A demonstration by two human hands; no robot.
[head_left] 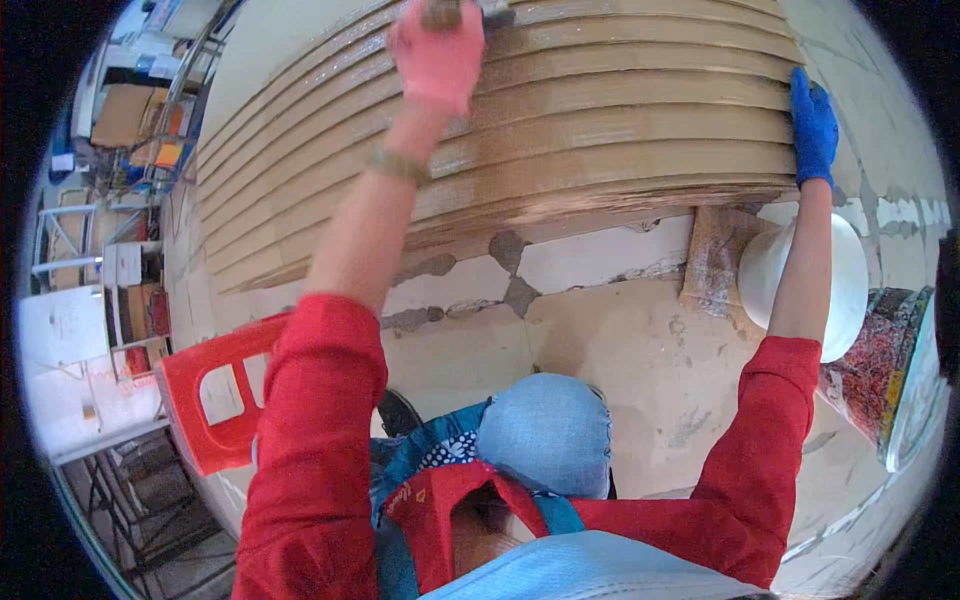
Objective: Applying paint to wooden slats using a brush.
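Note:
Before me a stack of tan cardboard sheets [600, 95] lies fanned out, their long edges overlapping like steps. Shiny wet streaks show on several of them. My left hand [437, 60], in a pink glove, is closed round a brush [497, 15] over the far middle of the sheets. The brush is blurred and partly cut off by the top of the view. At the right end of the stack, my right hand [815, 130], in a blue glove, rests against the sheet edges with its fingers extended, holding nothing.
A white rounded container [848, 270] stands below my right forearm, beside a red-patterned bucket [870, 365]. Near my left sleeve is a red plastic stool [205, 445]. Racks and boxes [125, 115] line the left side. A brown flat piece [712, 258] lies under the stack's near edge.

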